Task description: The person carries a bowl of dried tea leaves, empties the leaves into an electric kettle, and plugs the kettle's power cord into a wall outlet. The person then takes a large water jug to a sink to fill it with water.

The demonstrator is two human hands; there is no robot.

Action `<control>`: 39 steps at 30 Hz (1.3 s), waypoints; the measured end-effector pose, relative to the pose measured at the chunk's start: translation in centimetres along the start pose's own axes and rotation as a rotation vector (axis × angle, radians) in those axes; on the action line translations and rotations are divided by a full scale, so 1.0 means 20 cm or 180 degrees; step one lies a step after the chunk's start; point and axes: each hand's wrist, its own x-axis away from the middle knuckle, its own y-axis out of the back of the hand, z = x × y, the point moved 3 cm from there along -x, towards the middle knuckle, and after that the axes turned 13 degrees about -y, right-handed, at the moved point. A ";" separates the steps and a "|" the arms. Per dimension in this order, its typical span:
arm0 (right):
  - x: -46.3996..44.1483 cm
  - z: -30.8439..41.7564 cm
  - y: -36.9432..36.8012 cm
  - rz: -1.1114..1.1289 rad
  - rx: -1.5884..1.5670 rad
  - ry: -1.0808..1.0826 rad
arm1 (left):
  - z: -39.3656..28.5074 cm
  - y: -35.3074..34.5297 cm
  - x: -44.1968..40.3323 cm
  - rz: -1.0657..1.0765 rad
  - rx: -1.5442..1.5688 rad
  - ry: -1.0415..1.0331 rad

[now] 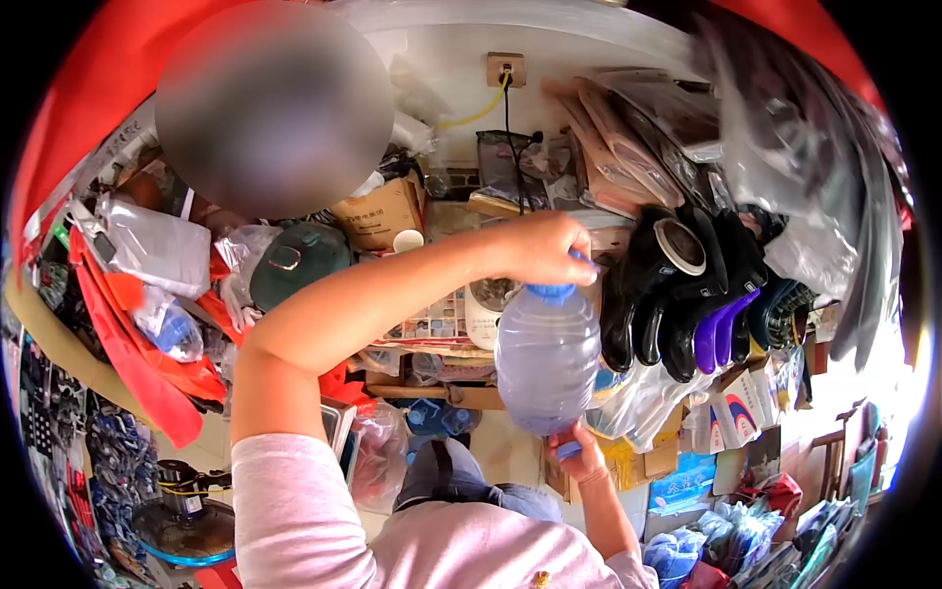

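A large clear plastic water jug with a blue neck hangs upright in front of me. My left hand is closed at its top, the fingers wrapped round the blue handle. Under the base of the jug, my right hand is closed with a small blue cap-like piece in its fingers; the thumb side is at the jug's bottom edge. Behind the jug, a white appliance with a round top is partly hidden.
Black rubber boots and a purple pair hang at right. A cardboard box and a dark green container stand at back left. A lidded pan is at lower left. Another blue-tinted jug lies below the table. A wall socket holds cords.
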 end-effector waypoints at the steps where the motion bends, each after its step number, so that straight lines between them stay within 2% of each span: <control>1: 0.01 0.05 -0.04 -0.0056 0.0015 -0.0005 | 0.10 0.01 -0.03 -0.0077 0.0062 0.0026; 3: 0.03 0.17 -0.13 -0.0412 0.0348 0.0079 | 0.24 0.04 -0.06 -0.0181 0.0039 0.0031; 6: 0.08 0.30 -0.23 -0.0680 0.0258 0.0035 | 0.36 0.04 -0.09 -0.0435 -0.0257 0.0038; 7: 0.11 0.34 -0.22 -0.0806 0.0244 -0.0012 | 0.39 0.02 -0.10 -0.0558 -0.0505 0.0046; 11: 0.23 0.46 -0.29 -0.1180 0.0423 -0.0153 | 0.51 -0.13 -0.11 -0.0899 -0.0482 0.0221; 13: 0.28 0.51 -0.29 -0.1169 0.0455 -0.0210 | 0.53 -0.18 -0.11 -0.0905 -0.0567 0.0528; 18: 0.36 0.58 -0.30 -0.1159 0.0574 -0.0304 | 0.58 -0.37 -0.10 -0.1529 -0.0575 0.0514; 21: 0.38 0.62 -0.33 -0.1227 0.0671 -0.0387 | 0.57 -0.42 -0.09 -0.1640 -0.0503 0.0708; 24: 0.38 0.63 -0.34 -0.1388 0.0639 -0.0504 | 0.55 -0.44 -0.08 -0.1880 -0.0439 0.0706; 26: 0.38 0.64 -0.34 -0.1180 0.0548 -0.0567 | 0.54 -0.45 -0.08 -0.2095 -0.0459 0.0630; 30: 0.39 0.69 -0.33 -0.1261 0.0666 -0.0578 | 0.54 -0.45 -0.07 -0.2171 -0.0342 0.0734; 35: 0.41 0.71 -0.36 -0.1287 0.0726 -0.0575 | 0.54 -0.48 -0.06 -0.2654 -0.0404 0.0535; 39: 0.41 0.71 -0.42 -0.1293 0.0695 -0.0599 | 0.55 -0.50 -0.07 -0.2756 -0.0461 0.0537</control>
